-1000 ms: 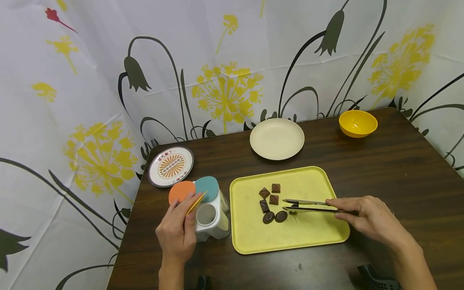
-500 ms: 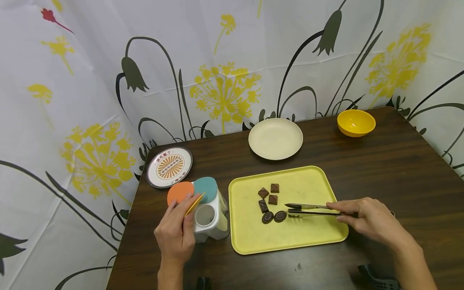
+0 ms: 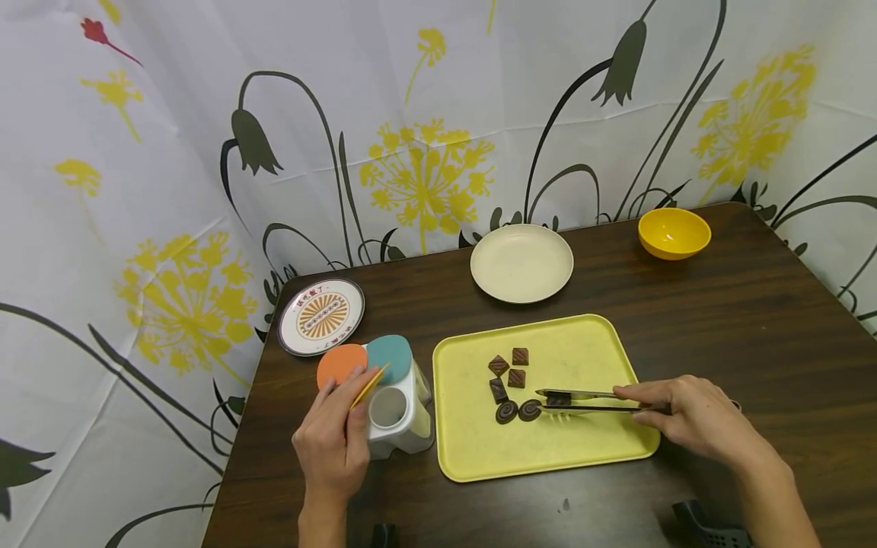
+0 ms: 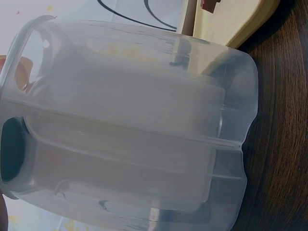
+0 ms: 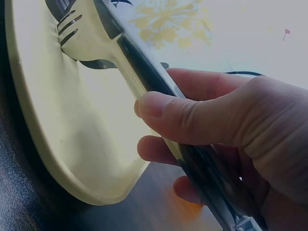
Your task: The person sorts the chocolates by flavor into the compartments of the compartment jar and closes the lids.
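Observation:
My left hand (image 3: pixel 332 440) pinches a yellow lid (image 3: pixel 370 387), seen edge-on, tilted above the uncovered round opening of a clear multi-compartment container (image 4: pixel 130 120). An orange lid (image 3: pixel 340 364) and a teal lid (image 3: pixel 390 358) cover neighbouring compartments. My right hand (image 3: pixel 695 415) grips metal tongs (image 3: pixel 603 409), thumb against fingers, low over a yellow tray (image 3: pixel 479 457). Between the tong arms near their tips sits a dark chocolate (image 3: pixel 558 399); how firmly it is held cannot be told. Several brown chocolates, such as a square chocolate (image 3: pixel 517 378) and a round chocolate (image 3: pixel 506 412), lie left of the tips.
A patterned plate (image 3: pixel 322 317) stands behind the container at the left. Along the back are a cream plate (image 3: pixel 522 262) and a yellow bowl (image 3: pixel 674 233). A floral cloth (image 3: pixel 438 114) hangs behind the dark wooden table (image 3: pixel 760 327).
The tongs shift slightly rightward, then back left, and their arms now stand on both sides of the dark chocolate. The left hand and yellow lid stay in place.

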`<state>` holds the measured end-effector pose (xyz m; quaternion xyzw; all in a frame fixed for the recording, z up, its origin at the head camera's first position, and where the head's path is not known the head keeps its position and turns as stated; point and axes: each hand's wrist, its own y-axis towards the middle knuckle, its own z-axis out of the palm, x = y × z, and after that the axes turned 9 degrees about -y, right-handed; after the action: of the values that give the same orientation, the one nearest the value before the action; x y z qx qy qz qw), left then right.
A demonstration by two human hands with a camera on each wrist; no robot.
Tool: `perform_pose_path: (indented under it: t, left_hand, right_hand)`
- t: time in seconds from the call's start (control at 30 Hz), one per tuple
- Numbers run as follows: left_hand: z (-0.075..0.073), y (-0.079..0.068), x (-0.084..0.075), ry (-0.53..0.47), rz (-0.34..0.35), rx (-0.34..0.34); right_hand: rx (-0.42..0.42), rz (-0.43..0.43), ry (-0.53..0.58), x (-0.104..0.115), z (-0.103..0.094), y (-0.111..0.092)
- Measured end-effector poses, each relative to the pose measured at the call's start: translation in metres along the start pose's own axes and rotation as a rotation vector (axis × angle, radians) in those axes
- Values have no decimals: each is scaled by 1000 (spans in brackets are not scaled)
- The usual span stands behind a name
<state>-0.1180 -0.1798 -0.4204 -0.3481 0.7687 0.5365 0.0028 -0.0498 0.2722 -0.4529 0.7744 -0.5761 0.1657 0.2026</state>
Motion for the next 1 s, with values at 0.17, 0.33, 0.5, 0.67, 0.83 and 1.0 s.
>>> perform_pose_path:
  t: [0.17,0.33,0.5,0.67,0.83,1.0]
  left_hand:
    - [1,0,0,-3,5,-4]
    - [1,0,0,-7,11,-8]
    - [1,0,0,-6,10,-8]
    - [1,0,0,-6,6,-10]
    - [1,-1,0,-5,8,-9]
    - [0,-1,0,5,0,-4]
  right_hand:
    - [-36,-23,-27,0,2,1]
    - [-75,-49,-47,1,1,0]
    - [-149,-78,-59,2,-1,2]
    - [-220,-140,-55,6,-6,8]
    - [-279,-232,-52,15,-9,17]
    - [-301,-295,-59,30,-11,33]
